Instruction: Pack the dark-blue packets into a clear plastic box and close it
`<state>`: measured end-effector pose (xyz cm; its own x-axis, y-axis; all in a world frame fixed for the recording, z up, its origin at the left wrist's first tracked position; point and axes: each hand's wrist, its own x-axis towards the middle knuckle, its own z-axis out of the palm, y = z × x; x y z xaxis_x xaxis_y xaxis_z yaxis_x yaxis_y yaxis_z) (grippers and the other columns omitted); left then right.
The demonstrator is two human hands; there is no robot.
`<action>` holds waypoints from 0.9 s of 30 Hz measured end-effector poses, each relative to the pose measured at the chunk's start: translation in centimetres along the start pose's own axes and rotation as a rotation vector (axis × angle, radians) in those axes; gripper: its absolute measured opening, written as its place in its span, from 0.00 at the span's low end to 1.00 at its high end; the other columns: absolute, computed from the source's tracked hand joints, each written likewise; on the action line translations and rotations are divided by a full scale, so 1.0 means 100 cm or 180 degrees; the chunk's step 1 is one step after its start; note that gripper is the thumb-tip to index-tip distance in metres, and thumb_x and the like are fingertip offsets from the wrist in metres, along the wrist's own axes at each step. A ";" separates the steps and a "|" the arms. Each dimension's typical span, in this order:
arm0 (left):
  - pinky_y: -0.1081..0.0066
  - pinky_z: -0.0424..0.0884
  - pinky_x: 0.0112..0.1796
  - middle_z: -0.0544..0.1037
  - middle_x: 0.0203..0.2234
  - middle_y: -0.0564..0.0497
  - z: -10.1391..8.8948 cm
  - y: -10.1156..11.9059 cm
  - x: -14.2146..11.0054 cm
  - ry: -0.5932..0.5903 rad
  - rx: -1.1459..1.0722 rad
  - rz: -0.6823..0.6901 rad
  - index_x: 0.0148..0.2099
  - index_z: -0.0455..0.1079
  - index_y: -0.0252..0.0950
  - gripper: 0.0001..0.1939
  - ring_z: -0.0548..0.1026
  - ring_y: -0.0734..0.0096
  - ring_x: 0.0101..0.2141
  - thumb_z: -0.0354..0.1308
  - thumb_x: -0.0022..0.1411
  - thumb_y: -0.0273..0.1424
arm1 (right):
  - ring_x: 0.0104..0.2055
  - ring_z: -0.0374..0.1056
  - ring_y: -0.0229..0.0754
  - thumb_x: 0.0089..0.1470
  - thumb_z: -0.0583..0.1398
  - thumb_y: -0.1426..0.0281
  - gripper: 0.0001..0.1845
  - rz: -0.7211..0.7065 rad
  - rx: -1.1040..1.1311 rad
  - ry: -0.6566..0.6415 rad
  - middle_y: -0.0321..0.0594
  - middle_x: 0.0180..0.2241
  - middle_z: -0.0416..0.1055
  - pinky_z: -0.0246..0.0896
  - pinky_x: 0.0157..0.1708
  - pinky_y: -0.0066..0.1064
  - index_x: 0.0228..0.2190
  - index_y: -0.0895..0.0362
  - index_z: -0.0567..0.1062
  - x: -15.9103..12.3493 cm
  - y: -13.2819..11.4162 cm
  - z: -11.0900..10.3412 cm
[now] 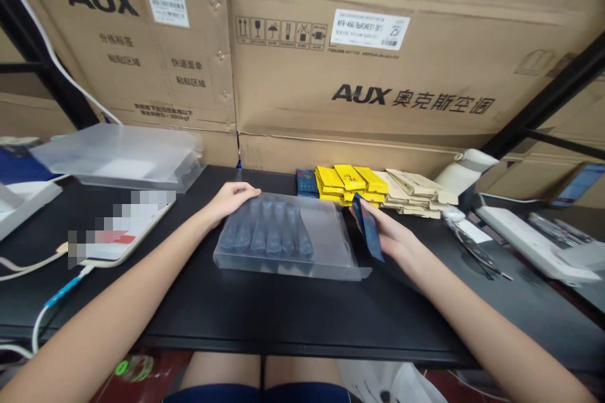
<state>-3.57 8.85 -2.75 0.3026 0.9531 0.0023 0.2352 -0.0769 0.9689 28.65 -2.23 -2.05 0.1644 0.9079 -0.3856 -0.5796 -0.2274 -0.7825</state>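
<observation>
A clear plastic box (326, 239) lies on the black table (265, 315), with several dark blue sachets (267, 236) lined up inside its left half. My left hand (231, 197) rests on the box's far left corner, fingers curled over the edge. My right hand (390, 233) sits at the box's open right end and pinches a dark blue sachet (368, 227) held upright. Behind the box lie a small stack of blue sachets (307, 181), yellow sachets (350, 181) and beige sachets (416, 192).
Large AUX cardboard cartons (359, 69) wall the back. A pile of clear plastic boxes (123, 157) sits at the left, with a phone on a cable (118, 233) in front of it. A white device (534, 239) and dark glasses (472, 249) are at the right.
</observation>
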 end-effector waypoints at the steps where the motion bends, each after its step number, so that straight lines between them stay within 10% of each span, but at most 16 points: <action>1: 0.71 0.64 0.33 0.77 0.25 0.52 0.000 0.000 0.000 -0.0006 0.0001 0.0009 0.29 0.76 0.35 0.18 0.72 0.68 0.29 0.64 0.46 0.46 | 0.27 0.76 0.36 0.54 0.62 0.76 0.04 -0.0032 -0.0034 0.0009 0.34 0.25 0.79 0.74 0.30 0.20 0.30 0.55 0.77 0.000 0.001 0.000; 10: 0.71 0.65 0.35 0.77 0.26 0.52 0.000 0.000 0.000 -0.0004 0.0042 0.0035 0.30 0.76 0.36 0.18 0.73 0.67 0.31 0.64 0.47 0.46 | 0.27 0.75 0.36 0.59 0.50 0.79 0.15 -0.0256 0.0000 -0.0081 0.37 0.26 0.79 0.73 0.31 0.26 0.34 0.58 0.75 -0.001 0.002 0.005; 27: 0.71 0.65 0.35 0.78 0.25 0.52 0.000 0.002 -0.002 -0.0006 0.0051 0.0072 0.28 0.76 0.36 0.18 0.74 0.67 0.30 0.64 0.46 0.47 | 0.30 0.73 0.35 0.43 0.67 0.73 0.08 -0.0431 -0.0817 -0.0712 0.34 0.29 0.78 0.67 0.32 0.23 0.30 0.58 0.79 -0.011 0.002 0.005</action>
<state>-3.58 8.68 -2.57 0.3097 0.9505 0.0237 0.2430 -0.1032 0.9645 27.95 -3.09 -1.53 0.0309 0.9839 -0.1759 -0.3406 -0.1551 -0.9273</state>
